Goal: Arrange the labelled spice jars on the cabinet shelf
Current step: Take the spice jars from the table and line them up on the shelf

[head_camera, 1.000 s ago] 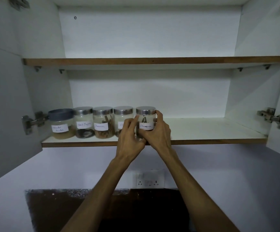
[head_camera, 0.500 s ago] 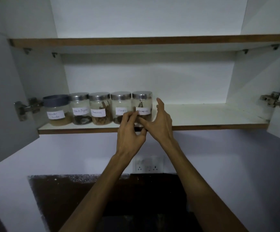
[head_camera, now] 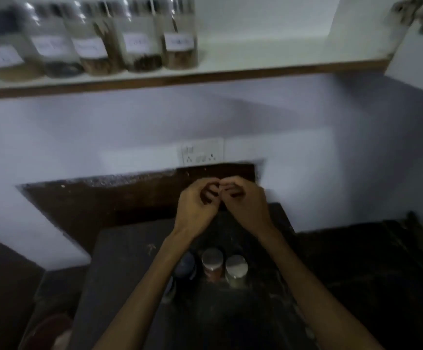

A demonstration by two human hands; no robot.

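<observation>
Since a second ago our hands have come away from the rightmost jar and dropped well below the white cabinet shelf with the brown front edge (head_camera: 255,64), and our view has tipped down to take in the counter. Our left hand (head_camera: 196,205) and right hand (head_camera: 244,203) now hang side by side under the shelf, fingertips nearly meeting, fingers loosely curled and holding nothing.

On the shelf five clear, white-labelled spice jars stand in a row at its left part, each close against the next: the jar with pale powder (head_camera: 5,56) furthest left, then the jar with dark contents (head_camera: 56,54), the jar with brown sticks (head_camera: 99,51), the jar with small dark bits (head_camera: 142,49), and the rightmost jar with brown contents (head_camera: 180,46). The labels are too blurred for us to read. To the right of that last jar the shelf board is bare white up to the cabinet side, where a metal hinge (head_camera: 412,11) sits.

Below the shelf, on the pale wall, a white socket plate (head_camera: 202,154) is mounted just above our hands. Further below, on the dark counter slab (head_camera: 129,274), three more jars stand between our forearms: a dark-lidded jar (head_camera: 186,266), partly hidden behind our left forearm, a steel-lidded jar with reddish contents (head_camera: 212,265) and a steel-lidded jar with pale contents (head_camera: 235,271).
</observation>
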